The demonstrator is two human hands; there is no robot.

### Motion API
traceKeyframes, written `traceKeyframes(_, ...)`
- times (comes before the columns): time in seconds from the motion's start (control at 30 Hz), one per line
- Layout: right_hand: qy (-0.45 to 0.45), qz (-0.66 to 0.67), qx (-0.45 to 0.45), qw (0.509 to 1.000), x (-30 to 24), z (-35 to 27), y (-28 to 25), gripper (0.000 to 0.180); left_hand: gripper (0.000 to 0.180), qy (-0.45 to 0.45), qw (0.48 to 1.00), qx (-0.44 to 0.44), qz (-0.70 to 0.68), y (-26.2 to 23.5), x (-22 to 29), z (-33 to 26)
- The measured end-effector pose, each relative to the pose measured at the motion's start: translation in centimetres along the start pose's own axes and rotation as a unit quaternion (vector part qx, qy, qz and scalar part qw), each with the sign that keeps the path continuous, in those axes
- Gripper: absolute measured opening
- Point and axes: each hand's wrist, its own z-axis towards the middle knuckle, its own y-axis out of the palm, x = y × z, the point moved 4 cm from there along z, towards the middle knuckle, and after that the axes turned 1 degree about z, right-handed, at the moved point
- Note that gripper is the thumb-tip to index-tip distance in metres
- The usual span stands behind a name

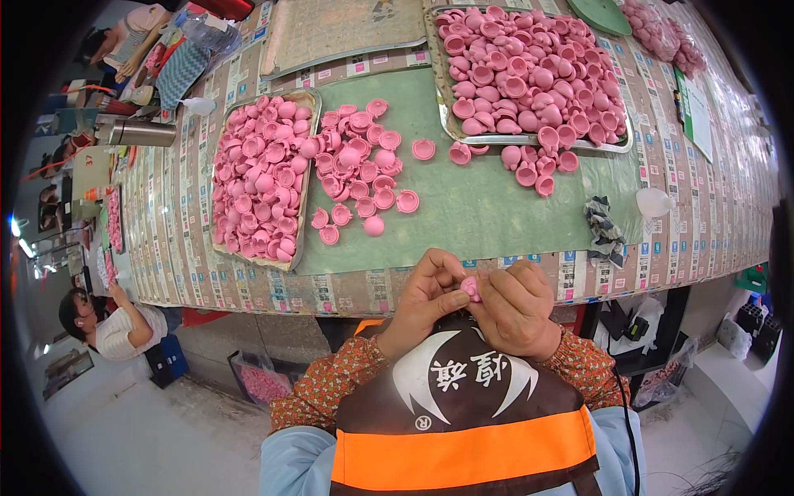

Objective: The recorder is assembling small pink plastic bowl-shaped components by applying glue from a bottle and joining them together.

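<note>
Presently, two hands on my feed, raised together at the near edge of the table (356, 287). Left hand (430, 293): palm turned inward, thumb and forefinger nearly closed, tips pinching a small pink piece (470, 288). Right hand (519, 306): fingers curled tight, tips on that same piece. Pink piece: between the two hands, in front of the apron (463, 376). Open room, as I see it: bare green mat (480, 215) beyond the hands. Limits: left tray (313, 97) with loose pink shells (360, 157) beside it; far tray (608, 148), heaped, shells at its near rim; crumpled cloth (605, 231) on the right.
</note>
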Motion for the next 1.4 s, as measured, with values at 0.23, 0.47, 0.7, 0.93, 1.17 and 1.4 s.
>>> traceKeyframes(0.23, 0.071, -0.009, -0.003, 0.997, 0.7, 1.0, -0.1, 0.042, 0.025, 0.0, 0.999, 0.009, -0.046, 0.3, 0.9, 0.6)
traceKeyframes(0.47, 0.133, 0.021, -0.015, 0.991, 0.8, 1.7, -0.3, 0.04, 0.033, -0.023, 0.997, 0.001, -0.067, 0.5, 1.1, 1.1)
traceKeyframes(0.7, 0.144, 0.013, 0.007, 0.989, 0.8, 1.2, 0.1, 0.037, 0.032, -0.041, 0.997, 0.018, -0.064, 0.3, 0.8, 1.2)
traceKeyframes(0.93, 0.103, 0.021, 0.023, 0.994, 0.9, 1.2, 0.2, 0.035, 0.032, -0.038, 0.997, 0.023, -0.062, -0.2, 0.2, 1.3)
traceKeyframes(1.17, 0.109, 0.013, 0.016, 0.994, 1.2, 1.1, 0.1, 0.045, 0.029, -0.036, 0.998, -0.007, -0.059, 0.1, 0.8, 1.5)
traceKeyframes(1.4, 0.15, 0.022, 0.006, 0.988, 1.5, 1.4, -0.1, 0.042, 0.028, -0.043, 0.997, 0.015, -0.054, 0.5, 1.0, 1.8)
